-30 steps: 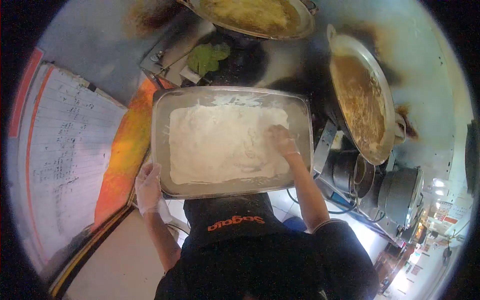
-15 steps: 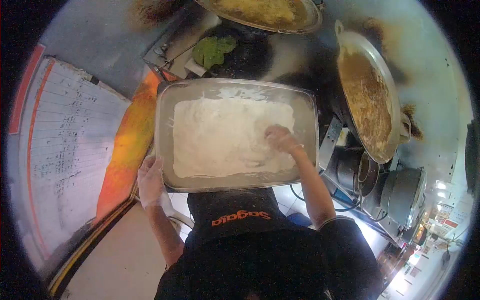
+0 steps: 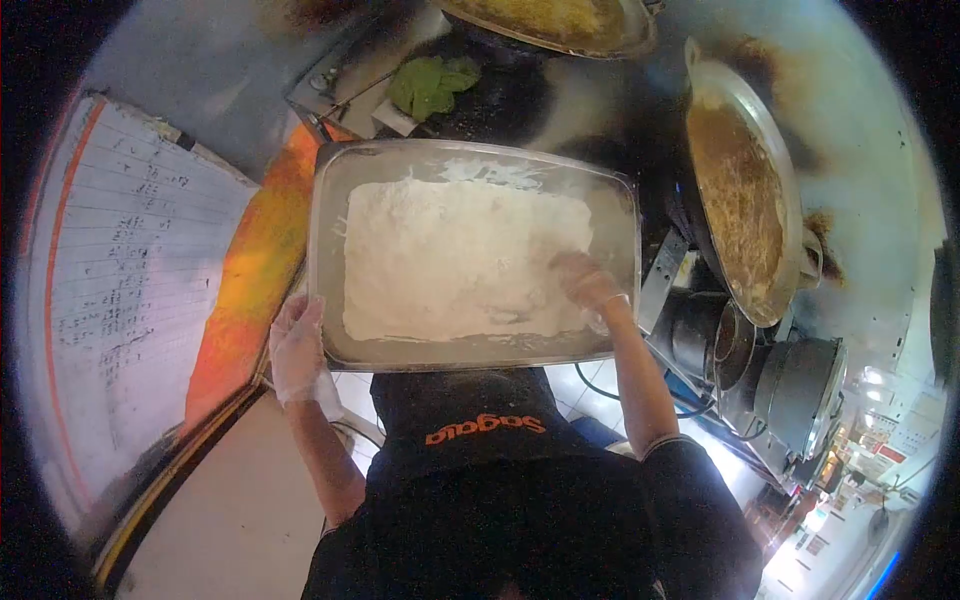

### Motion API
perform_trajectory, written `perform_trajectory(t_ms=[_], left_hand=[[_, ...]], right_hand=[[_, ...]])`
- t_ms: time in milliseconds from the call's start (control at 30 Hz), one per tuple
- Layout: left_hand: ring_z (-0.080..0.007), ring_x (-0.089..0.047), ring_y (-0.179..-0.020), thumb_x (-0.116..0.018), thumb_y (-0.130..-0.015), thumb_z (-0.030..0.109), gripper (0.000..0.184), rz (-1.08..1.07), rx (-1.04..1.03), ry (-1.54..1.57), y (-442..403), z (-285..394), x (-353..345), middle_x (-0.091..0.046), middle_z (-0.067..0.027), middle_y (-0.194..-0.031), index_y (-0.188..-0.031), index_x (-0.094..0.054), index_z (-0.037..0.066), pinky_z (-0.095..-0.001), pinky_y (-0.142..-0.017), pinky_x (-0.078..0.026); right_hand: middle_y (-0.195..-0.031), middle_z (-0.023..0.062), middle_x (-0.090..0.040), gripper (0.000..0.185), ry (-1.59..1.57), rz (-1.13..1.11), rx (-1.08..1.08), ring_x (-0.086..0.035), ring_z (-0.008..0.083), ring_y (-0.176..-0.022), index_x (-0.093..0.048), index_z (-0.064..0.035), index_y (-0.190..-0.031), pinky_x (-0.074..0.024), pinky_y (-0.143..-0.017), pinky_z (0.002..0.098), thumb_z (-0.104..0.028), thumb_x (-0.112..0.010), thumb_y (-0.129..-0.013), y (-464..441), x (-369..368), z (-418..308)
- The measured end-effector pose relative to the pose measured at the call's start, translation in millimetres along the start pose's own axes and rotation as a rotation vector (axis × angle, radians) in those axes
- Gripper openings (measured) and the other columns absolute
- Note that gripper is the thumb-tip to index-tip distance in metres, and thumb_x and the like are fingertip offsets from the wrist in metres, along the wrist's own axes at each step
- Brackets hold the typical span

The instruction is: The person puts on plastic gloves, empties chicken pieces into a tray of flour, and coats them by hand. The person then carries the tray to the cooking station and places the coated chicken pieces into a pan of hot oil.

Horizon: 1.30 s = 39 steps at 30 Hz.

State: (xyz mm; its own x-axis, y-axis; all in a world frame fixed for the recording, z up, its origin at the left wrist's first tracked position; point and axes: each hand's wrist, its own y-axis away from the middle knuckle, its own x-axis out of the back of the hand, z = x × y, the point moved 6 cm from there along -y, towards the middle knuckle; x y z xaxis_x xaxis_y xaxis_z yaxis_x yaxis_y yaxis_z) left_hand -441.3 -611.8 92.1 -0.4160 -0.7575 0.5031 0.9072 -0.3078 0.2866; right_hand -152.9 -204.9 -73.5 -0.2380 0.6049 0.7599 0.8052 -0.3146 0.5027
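Note:
A wide metal tray (image 3: 400, 352) spans the middle of the view, with a broad layer of white powder (image 3: 440, 255), like flour, spread over its bottom. My left hand (image 3: 298, 350), in a clear plastic glove, is closed at the tray's left rim; the grip is partly hidden. Over the right part of the powder is my right hand (image 3: 590, 285), also gloved. Motion smears its fingers, so I cannot make out their pose or whether they hold anything.
Beyond the tray are a large oil-filled wok (image 3: 745, 190) at right and another pan (image 3: 560, 20) at the top. A green cloth-like bundle (image 3: 432, 86) lies behind the tray. Pots (image 3: 800, 385) stand at lower right. A handwritten sheet (image 3: 140, 290) hangs at left.
My right hand has shifted slightly right and toward me over the powder. The tray appears a little higher in view. My left hand stays at its left rim.

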Motion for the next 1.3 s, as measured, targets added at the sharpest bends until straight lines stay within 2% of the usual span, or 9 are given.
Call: perform_trajectory(t_ms=[133,233,400,500,700,800,1000,1100,1300], left_hand=[[-0.0117,-0.059,-0.090,-0.065,-0.093,0.016,0.025,-0.035,0.029,0.121,-12,-23,-6,-0.069,-0.0044,-0.098,-0.109,-0.069,-0.002,-0.0272,-0.085,-0.045],[-0.0123,-0.059,-0.090,-0.064,-0.093,0.016,0.023,-0.057,0.110,0.094,-11,-10,-4,-0.069,-0.0045,-0.097,-0.107,-0.069,-0.002,-0.0274,-0.085,-0.045],[-0.0120,-0.059,-0.091,-0.062,-0.094,0.016,0.025,-0.032,0.088,0.113,-3,2,-5,-0.069,-0.0052,-0.099,-0.109,-0.068,-0.003,-0.0264,-0.085,-0.045],[-0.0121,-0.059,-0.091,-0.062,-0.094,0.016,0.026,-0.027,0.112,0.092,-4,5,-5,-0.069,-0.0051,-0.100,-0.111,-0.067,-0.003,-0.0263,-0.086,-0.044],[-0.0138,-0.058,-0.091,-0.063,-0.094,0.017,0.027,-0.044,0.012,0.083,-13,-21,-5,-0.068,-0.0050,-0.098,-0.111,-0.067,-0.002,-0.0277,-0.087,-0.044],[-0.0128,-0.057,-0.091,-0.063,-0.093,0.019,0.026,-0.041,0.099,0.091,-9,-11,-1,-0.068,-0.0038,-0.097,-0.109,-0.068,-0.001,-0.0274,-0.087,-0.043],[-0.0107,-0.055,-0.088,-0.065,-0.092,0.019,0.024,-0.075,0.147,0.200,-6,-7,-11,-0.067,-0.0031,-0.093,-0.104,-0.069,0.000,-0.0268,-0.084,-0.043],[-0.0104,-0.055,-0.087,-0.064,-0.092,0.019,0.023,-0.015,0.075,0.171,-5,-5,-9,-0.066,-0.0028,-0.093,-0.103,-0.069,-0.001,-0.0262,-0.083,-0.043],[-0.0147,-0.059,-0.090,-0.063,-0.093,0.020,0.023,-0.055,0.087,0.062,-6,-11,-4,-0.068,-0.0061,-0.098,-0.101,-0.068,-0.001,-0.0297,-0.084,-0.045]], right_hand=[[-0.109,0.0124,-0.070,0.039,0.282,0.501,0.228,-0.065,0.0359,-0.105,-0.056,-0.0130,-0.128,-0.0503,-0.094,0.0475,-0.021,-0.056,-0.090,20,-56,-17],[-0.113,0.0165,-0.068,0.044,-0.163,0.439,0.246,-0.067,0.0345,-0.102,-0.055,-0.0060,-0.131,-0.0533,-0.088,0.0496,-0.023,-0.057,-0.090,0,-83,16],[-0.132,0.0141,-0.059,0.048,0.363,-0.129,-0.312,-0.056,0.0299,-0.123,-0.056,-0.0109,-0.133,-0.0454,-0.105,0.0401,-0.030,-0.060,-0.089,35,5,17],[-0.118,0.0187,-0.064,0.042,0.889,0.051,0.117,-0.067,0.0355,-0.104,-0.058,-0.0037,-0.127,-0.0559,-0.090,0.0414,-0.019,-0.055,-0.088,50,-16,37],[-0.122,0.0264,-0.061,0.055,0.598,-0.266,-0.281,-0.068,0.0386,-0.105,-0.048,0.0023,-0.137,-0.0582,-0.083,0.0451,-0.021,-0.057,-0.088,47,-51,8],[-0.117,0.0296,-0.065,0.046,0.699,0.147,-0.187,-0.072,0.0338,-0.080,-0.055,0.0057,-0.132,-0.0601,-0.075,0.0416,-0.014,-0.051,-0.090,40,-39,16],[-0.120,0.0168,-0.066,0.052,0.534,0.426,0.230,-0.067,0.0290,-0.102,-0.049,0.0013,-0.138,-0.0551,-0.089,0.0395,-0.025,-0.052,-0.094,20,-45,-50],[-0.124,0.0143,-0.065,0.045,0.505,-0.083,-0.160,-0.062,0.0292,-0.112,-0.053,-0.0035,-0.134,-0.0495,-0.098,0.0390,-0.023,-0.056,-0.093,10,-17,-83],[-0.099,0.0191,-0.067,0.046,0.006,0.525,0.268,-0.068,0.0313,-0.091,-0.054,-0.0097,-0.131,-0.0551,-0.079,0.0451,-0.028,-0.063,-0.089,9,-8,-113]])
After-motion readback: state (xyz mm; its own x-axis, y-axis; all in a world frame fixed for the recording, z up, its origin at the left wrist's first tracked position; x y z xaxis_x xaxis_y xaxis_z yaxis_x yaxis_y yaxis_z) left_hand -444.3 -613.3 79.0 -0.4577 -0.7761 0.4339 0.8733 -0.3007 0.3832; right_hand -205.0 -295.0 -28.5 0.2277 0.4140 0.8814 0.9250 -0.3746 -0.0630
